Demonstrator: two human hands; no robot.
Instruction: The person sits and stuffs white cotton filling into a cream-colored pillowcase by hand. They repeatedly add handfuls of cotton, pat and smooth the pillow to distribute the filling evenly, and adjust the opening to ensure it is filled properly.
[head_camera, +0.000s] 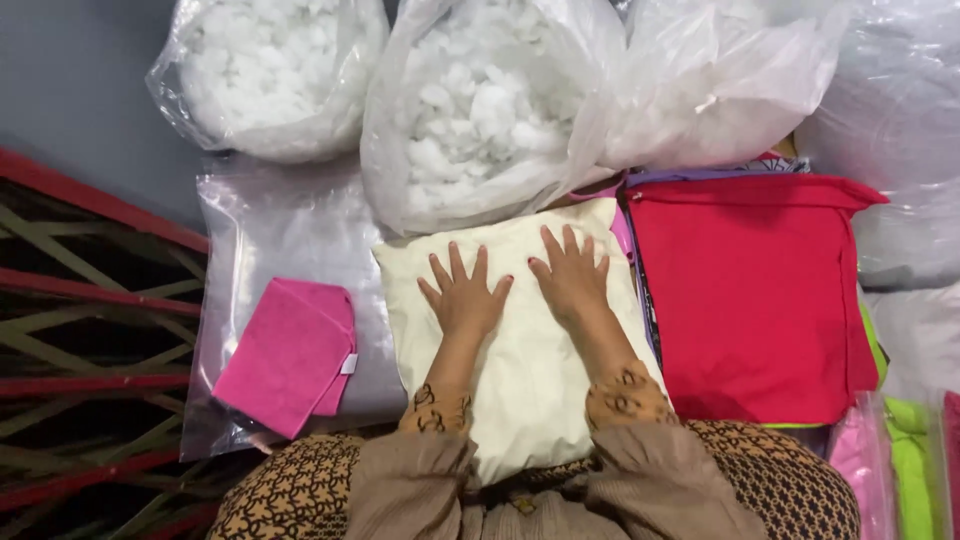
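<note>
Where hands (465, 295) press: cream pillow (520, 370).

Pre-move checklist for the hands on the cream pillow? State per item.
1. Left hand flat on the cream pillow, fingers spread: ok.
2. Right hand flat on the same pillow, palm down: ok.
3. Both hands empty, nothing pinched: ok.
4. Pillow's open or closed edge: cannot tell, its near end is hidden under the sleeves.
5. Open bag of white stuffing directly behind the pillow, mouth toward the person: ok.
6. Pink cover on the clear plastic sheet to the left, red cover to the right, both apart from the hands: ok.
</note>
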